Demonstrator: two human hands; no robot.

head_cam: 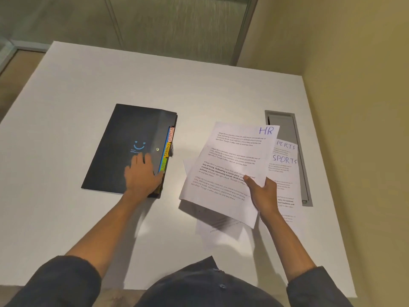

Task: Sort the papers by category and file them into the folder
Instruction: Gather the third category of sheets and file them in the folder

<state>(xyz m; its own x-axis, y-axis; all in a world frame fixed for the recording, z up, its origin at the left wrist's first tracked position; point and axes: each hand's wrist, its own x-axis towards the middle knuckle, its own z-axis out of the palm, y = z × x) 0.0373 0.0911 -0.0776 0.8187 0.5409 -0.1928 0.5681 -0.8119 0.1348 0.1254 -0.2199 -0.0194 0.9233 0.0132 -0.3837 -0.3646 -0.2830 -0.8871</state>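
A black expanding folder with a blue smile logo lies on the white table, its coloured tabs marked ADMIN, FINANCE and HR showing along its right edge. My left hand rests flat on the folder's lower right part, thumb at the tab edge. My right hand grips a few sheets headed HR, lifted above the table to the right of the folder. Two sheets marked SPORTS lie further right. More white sheets lie under the lifted ones.
The white table sits in a corner, with a wall on the right. A grey cable slot is set in the tabletop, partly covered by the SPORTS sheets. The near table edge is by my body.
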